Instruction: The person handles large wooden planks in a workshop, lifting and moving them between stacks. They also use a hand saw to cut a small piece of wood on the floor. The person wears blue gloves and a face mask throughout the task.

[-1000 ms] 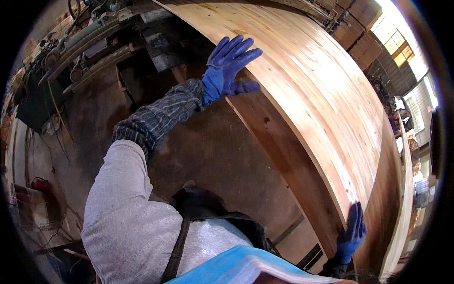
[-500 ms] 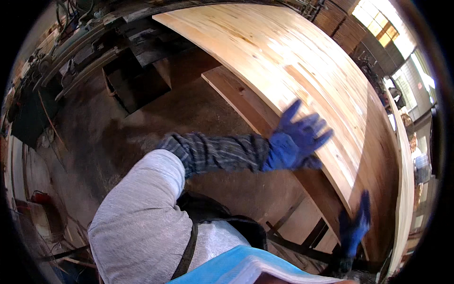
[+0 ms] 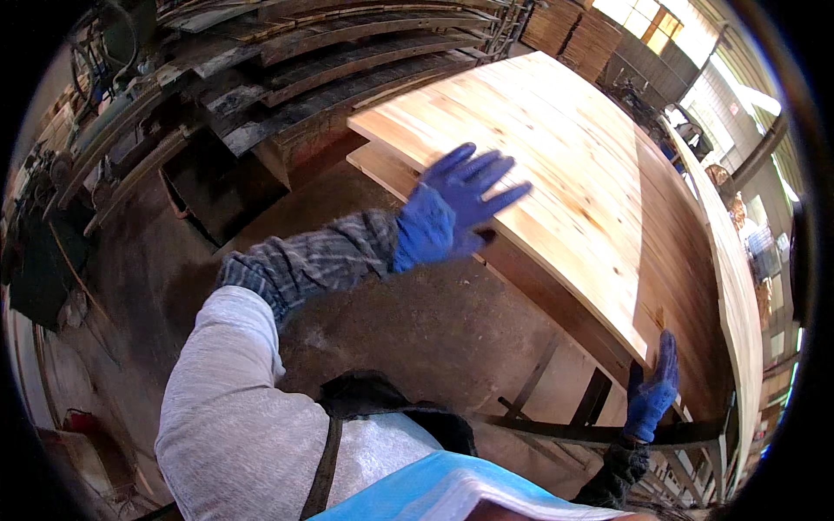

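A large pale wooden panel lies flat on a stack, filling the upper right of the head view. My left hand, in a blue glove, hovers with fingers spread over the panel's near long edge, holding nothing. My right hand, also blue-gloved, rests against the panel's near corner at the lower right; whether its fingers grip the edge is hard to tell. A second board sticks out beneath the top panel.
Dark curved racks with stacked boards stand at the upper left. A metal support frame sits under the panel's near corner. Dusty concrete floor lies below my arm. More stacked wood and bright windows are at the far top right.
My left hand has swung rightward and nearer along the panel's edge, fingers still spread. The view has shifted, showing the panel's far end. My right hand stays at the near corner.
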Available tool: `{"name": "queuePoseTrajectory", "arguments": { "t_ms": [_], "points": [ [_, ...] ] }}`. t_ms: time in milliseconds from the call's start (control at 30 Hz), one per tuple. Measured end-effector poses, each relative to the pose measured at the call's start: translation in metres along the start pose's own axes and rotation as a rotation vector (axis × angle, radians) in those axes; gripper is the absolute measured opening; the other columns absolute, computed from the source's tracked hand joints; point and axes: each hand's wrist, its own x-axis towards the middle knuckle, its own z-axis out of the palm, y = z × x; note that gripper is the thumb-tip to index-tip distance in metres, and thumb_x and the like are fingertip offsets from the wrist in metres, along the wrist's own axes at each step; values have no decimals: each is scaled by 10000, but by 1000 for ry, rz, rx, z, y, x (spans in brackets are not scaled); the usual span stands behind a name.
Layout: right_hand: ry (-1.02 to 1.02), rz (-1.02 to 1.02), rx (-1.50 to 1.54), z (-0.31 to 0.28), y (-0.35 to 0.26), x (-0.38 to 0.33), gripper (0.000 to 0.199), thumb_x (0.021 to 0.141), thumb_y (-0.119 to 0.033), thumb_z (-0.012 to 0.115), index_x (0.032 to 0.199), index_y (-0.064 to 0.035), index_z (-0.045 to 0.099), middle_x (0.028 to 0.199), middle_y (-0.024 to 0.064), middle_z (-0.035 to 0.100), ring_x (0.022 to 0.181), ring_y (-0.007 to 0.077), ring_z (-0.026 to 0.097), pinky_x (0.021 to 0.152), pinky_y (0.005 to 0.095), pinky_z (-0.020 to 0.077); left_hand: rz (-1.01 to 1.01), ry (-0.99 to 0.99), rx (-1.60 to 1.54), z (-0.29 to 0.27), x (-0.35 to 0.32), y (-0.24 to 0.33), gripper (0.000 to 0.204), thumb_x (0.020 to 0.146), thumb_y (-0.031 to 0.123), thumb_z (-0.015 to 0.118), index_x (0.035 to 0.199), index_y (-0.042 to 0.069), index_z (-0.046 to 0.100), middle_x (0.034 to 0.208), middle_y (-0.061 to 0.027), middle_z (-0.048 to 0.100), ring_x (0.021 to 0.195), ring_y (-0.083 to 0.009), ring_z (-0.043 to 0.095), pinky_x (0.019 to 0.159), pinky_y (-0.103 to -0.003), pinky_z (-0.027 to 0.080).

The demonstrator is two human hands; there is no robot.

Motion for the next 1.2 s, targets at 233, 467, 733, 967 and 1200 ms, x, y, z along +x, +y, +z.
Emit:
{"name": "queuePoseTrajectory", "arguments": {
  "t_ms": [233, 467, 733, 967, 1200],
  "points": [
    [2, -156, -26, 40, -85, 36, 685, 660, -77, 755, 1313, -89, 548, 1346, 177, 531, 1242, 337, 508, 1047, 425, 413, 119, -279, -14, 4, 28, -5, 699, 680, 232, 779, 1291, 42, 497, 1279, -196, 543, 1177, -344, 541, 1015, -459, 436],
    [124, 48, -167, 58, -62, 37, 657, 614, -55, 725, 1256, -123, 606, 1303, 116, 580, 1204, 268, 553, 1042, 368, 429, 204, -142, -192, 41, 49, 23, 659, 717, 210, 737, 1282, -38, 504, 1243, -250, 557, 1169, -372, 542, 1002, -439, 447],
    [260, 41, -86, 62, -81, -7, 521, 735, -199, 699, 1239, -120, 594, 1258, 101, 606, 1154, 296, 575, 1004, 404, 448, 247, -77, -187, 41, 38, 42, 647, 692, 2, 668, 1317, 21, 505, 1317, -177, 546, 1223, -328, 517, 1035, -381, 413],
    [-75, 415, 5, -69, -28, -287, 841, 778, -613, 618, 1424, -125, 394, 1414, 176, 440, 1321, 350, 404, 1108, 552, 254, 160, 236, 78, 49, 30, 82, 505, 863, 116, 611, 1352, 59, 503, 1295, -152, 577, 1187, -342, 546, 1014, -411, 416],
    [-31, 684, -80, -159, 74, -484, 892, 747, -601, 669, 1455, -154, 362, 1525, 209, 249, 1383, 399, 285, 1120, 530, 244, -194, -379, -71, 158, -130, 378, 802, 783, 252, 702, 1436, -10, 316, 1457, -239, 365, 1311, -382, 400, 1123, -443, 295]
  ]
}}
